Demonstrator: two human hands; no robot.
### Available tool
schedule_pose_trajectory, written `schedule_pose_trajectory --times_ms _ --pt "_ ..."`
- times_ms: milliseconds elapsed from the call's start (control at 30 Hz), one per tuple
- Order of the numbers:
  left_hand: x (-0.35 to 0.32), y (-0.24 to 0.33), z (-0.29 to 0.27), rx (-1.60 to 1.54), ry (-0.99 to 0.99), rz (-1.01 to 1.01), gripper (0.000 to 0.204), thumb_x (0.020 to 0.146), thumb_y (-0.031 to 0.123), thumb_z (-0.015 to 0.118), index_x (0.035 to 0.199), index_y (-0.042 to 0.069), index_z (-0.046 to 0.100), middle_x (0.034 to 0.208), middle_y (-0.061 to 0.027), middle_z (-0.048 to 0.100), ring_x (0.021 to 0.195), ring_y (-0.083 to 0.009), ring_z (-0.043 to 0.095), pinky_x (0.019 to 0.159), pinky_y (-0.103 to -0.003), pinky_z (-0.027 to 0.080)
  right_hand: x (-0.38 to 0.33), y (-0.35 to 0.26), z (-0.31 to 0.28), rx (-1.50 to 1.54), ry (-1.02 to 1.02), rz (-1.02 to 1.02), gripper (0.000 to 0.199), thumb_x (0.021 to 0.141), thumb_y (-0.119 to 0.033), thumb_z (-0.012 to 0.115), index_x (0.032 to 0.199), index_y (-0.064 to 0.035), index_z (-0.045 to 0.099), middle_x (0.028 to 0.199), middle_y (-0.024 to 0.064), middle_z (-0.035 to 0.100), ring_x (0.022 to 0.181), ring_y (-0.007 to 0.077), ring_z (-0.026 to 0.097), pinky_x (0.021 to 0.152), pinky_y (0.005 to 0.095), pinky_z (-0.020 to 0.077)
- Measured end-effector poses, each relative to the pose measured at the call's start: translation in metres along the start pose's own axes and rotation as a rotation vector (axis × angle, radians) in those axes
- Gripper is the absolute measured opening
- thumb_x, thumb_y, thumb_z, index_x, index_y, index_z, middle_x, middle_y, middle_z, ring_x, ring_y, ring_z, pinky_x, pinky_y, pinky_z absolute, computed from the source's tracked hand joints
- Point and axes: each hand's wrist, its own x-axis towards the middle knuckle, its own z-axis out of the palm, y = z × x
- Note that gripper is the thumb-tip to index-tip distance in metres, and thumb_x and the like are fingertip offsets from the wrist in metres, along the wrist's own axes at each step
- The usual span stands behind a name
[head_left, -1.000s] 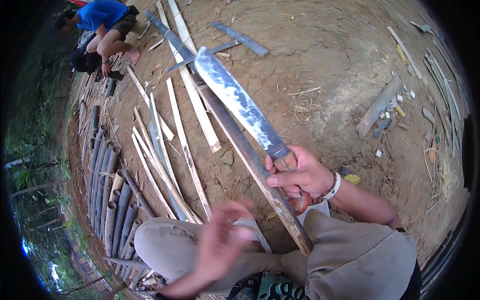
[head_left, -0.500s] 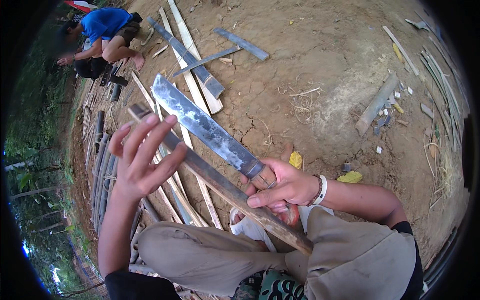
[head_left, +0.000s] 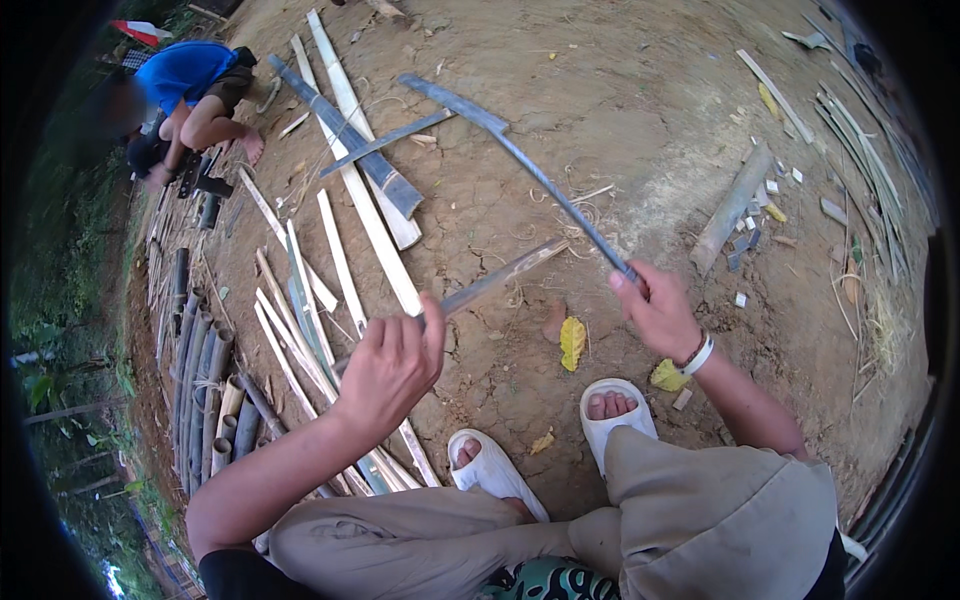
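In my left hand [head_left: 392, 365], fingers wrapped around it, is a bamboo strip [head_left: 510, 272] that slants up and right to its far end. Its lower end shows a little behind my wrist. My right hand [head_left: 660, 310] grips a machete [head_left: 560, 195], whose blade is seen nearly edge-on and points up and left. The handle is mostly hidden in my fist. Blade and strip are apart in the picture, with the blade above the strip's far end.
Long pale slats [head_left: 350, 210] and a dark bamboo piece [head_left: 345, 130] lie on the dirt ahead. Bundled bamboo poles [head_left: 205, 390] lie at the left. A person in a blue shirt [head_left: 185, 75] crouches far left. At right lies a split bamboo length [head_left: 735, 205] beside small offcuts.
The strip has swung around in my left hand, its far end now pointing up and right. My right hand has let go of the strip and raised the machete to the right, turning its blade edge-on.
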Motion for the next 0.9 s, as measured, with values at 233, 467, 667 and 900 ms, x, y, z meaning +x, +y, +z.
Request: schedule_pose_trajectory --times_ms 233,467,667,900 --pt "-0.021 -0.026 -0.043 -0.225 -0.045 -0.064 0.035 0.086 0.008 0.061 0.117 -0.006 0.056 0.085 -0.0104 0.064 0.078 -0.0129 0.065 0.061 -0.032 0.053 -0.051 0.034 0.004 -0.076 0.008 0.119 0.039 0.097 -0.034 0.057 0.084 0.0019 0.056 0.057 0.0176 0.051 0.051 0.0316 0.052 0.052 0.0412 0.0397" --pt "-0.032 -0.006 -0.037 -0.265 0.403 0.251 0.021 0.088 0.012 0.067 0.081 -0.007 0.065 0.055 0.0002 0.05 0.044 -0.0074 0.048 0.039 -0.022 0.037 -0.067 0.014 0.019 -0.191 -0.203 -0.047 0.035 0.096 -0.038 0.056 0.085 -0.005 0.054 0.061 0.0164 0.058 0.057 0.0401 0.06 0.052 0.0496 0.0458" --pt "-0.032 0.005 -0.025 -0.31 0.371 0.263 0.023 0.086 0.013 0.072 0.081 -0.008 0.064 0.056 0.0013 0.048 0.044 -0.0074 0.044 0.038 -0.022 0.032 -0.062 0.007 0.026 -0.324 -0.242 -0.203 0.037 0.096 -0.042 0.056 0.084 -0.0074 0.054 0.06 0.0143 0.058 0.055 0.0382 0.061 0.05 0.0485 0.0474" --pt "-0.034 0.002 -0.015 -0.364 0.392 0.28 0.023 0.086 0.011 0.071 0.081 -0.01 0.064 0.056 -0.0003 0.049 0.044 -0.0078 0.044 0.037 -0.022 0.031 -0.023 0.017 0.016 -0.462 -0.307 -0.041 0.036 0.097 -0.041 0.052 0.087 -0.0061 0.055 0.06 0.0184 0.059 0.059 0.0421 0.062 0.054 0.0516 0.0492"
